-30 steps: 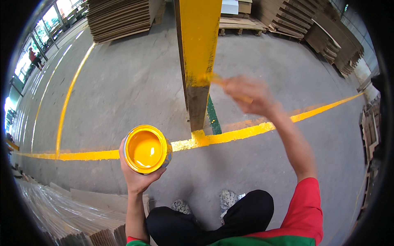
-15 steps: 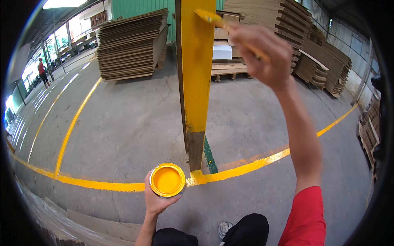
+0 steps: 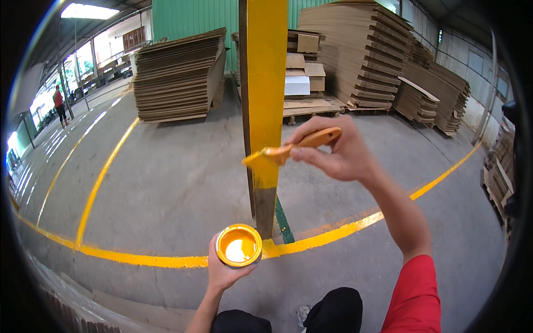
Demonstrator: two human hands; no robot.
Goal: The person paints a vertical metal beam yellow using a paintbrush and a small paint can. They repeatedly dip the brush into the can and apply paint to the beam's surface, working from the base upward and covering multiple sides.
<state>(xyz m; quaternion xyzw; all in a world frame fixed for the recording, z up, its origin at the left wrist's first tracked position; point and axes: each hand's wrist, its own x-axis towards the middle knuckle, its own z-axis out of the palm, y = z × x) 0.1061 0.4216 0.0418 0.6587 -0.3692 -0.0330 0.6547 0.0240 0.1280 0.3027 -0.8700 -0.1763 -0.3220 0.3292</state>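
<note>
My right hand [image 3: 338, 150] grips the orange handle of a paintbrush [image 3: 313, 139], its yellow-coated bristles pointing left in front of the lower painted part of a post [image 3: 266, 100]. Whether the bristles touch the post I cannot tell. The post is yellow down to about knee height and bare grey below that. In my left hand [image 3: 223, 272] is an open can of yellow paint [image 3: 239, 226], its fingers wrapped round the side. The can is held near the foot of the post, and light glints off the paint inside.
Yellow lines [image 3: 144, 260] cross the grey concrete floor, with a short green strip [image 3: 283, 222] beside the post. Stacked cardboard [image 3: 177, 75] stands behind at left, more stacks [image 3: 355, 55] at right. A person in red [image 3: 59, 102] stands far left.
My right hand has brought the brush down from high on the post to its lower painted part. The paint can has shifted slightly right, and its opening has tilted a little.
</note>
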